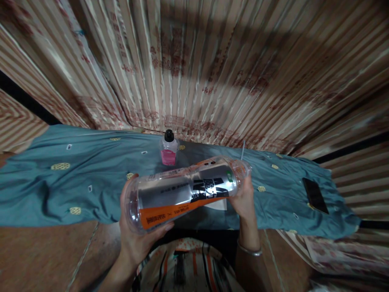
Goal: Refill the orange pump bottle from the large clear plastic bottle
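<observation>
A large clear plastic bottle (182, 190) with a silver and orange label is held on its side above the cloth, between both hands. My left hand (136, 227) wraps round its wide base at the left. At the other end, my right hand (244, 194) grips the neck, and a silver bangle circles that wrist. Behind the big bottle stands a small clear bottle (169, 150) with a black cap and a pink label. Part of a white sheet or card (219, 204) shows below the large bottle; the rest is hidden.
A teal cloth (100, 182) with pineapple prints covers the long table. On its right part lies a black phone (315, 195). A thin pale stick (243, 150) rises behind my right hand. Patterned pleated curtains (194, 73) hang behind and at both sides.
</observation>
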Demonstrator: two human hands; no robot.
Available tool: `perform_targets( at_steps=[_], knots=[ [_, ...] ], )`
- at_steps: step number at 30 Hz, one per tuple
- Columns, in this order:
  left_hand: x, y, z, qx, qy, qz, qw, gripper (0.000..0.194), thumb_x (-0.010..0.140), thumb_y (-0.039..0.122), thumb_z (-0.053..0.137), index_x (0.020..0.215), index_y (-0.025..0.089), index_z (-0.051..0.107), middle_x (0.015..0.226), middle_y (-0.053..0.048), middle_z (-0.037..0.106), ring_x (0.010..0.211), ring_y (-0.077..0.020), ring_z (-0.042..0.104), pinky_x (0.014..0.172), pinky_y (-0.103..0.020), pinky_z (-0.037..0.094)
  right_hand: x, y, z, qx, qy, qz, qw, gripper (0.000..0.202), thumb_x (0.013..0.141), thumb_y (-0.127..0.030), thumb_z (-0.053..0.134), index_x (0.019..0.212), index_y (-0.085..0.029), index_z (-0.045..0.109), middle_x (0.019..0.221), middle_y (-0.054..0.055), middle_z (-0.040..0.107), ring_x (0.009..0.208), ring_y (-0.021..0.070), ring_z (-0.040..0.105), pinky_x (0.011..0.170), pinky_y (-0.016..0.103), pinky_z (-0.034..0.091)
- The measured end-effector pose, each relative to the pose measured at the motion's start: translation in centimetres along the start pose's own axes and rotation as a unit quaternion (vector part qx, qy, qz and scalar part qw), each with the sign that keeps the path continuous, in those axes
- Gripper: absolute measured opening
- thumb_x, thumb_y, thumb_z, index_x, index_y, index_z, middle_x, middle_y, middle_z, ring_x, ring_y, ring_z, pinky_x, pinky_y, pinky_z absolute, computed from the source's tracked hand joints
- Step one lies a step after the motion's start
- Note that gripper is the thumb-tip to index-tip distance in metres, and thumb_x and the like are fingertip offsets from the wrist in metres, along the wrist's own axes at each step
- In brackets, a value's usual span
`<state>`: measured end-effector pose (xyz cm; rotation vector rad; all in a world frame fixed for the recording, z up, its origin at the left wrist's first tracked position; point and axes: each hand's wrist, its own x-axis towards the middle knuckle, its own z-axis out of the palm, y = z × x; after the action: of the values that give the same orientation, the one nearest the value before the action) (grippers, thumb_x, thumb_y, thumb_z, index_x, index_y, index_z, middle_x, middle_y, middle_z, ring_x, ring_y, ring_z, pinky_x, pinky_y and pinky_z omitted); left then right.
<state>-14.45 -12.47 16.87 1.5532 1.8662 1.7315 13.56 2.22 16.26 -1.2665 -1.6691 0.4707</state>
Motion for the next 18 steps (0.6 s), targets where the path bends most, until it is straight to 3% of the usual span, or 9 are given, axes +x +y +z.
perform_targets(
  at_steps=[8, 18],
  knots=[
    [-0.23, 1.09, 0.39, -0.001, 0.017, -0.072, 0.997, 0.109, 0.068, 0.051, 0.101, 0.165, 0.032, 0.053, 0.160, -0.011, 0.064, 0.140, -0.0383, 0.069, 0.111, -0.051, 0.067, -0.04, 0.03, -0.02, -0.004, 0.002, -0.016, 1.000, 0.071, 0.080, -0.038, 0.080, 0.147, -0.020, 0.060, 0.136, 0.016, 0.078, 0.127, 0.0359, 0.076, 0.116, 0.055, 0.060],
    [-0.21, 0.55, 0.31, -0.012, 0.006, -0.036, 0.999, 0.113, 0.066, 0.050, 0.103, 0.166, 0.036, 0.052, 0.159, -0.007, 0.067, 0.135, -0.0352, 0.073, 0.108, -0.045, 0.068, 0.10, -0.20, -0.13, -0.010, 0.006, -0.023, 1.000, 0.063, 0.083, -0.037, 0.077, 0.142, -0.019, 0.063, 0.131, 0.016, 0.078, 0.128, 0.0366, 0.074, 0.119, 0.055, 0.057]
  ],
)
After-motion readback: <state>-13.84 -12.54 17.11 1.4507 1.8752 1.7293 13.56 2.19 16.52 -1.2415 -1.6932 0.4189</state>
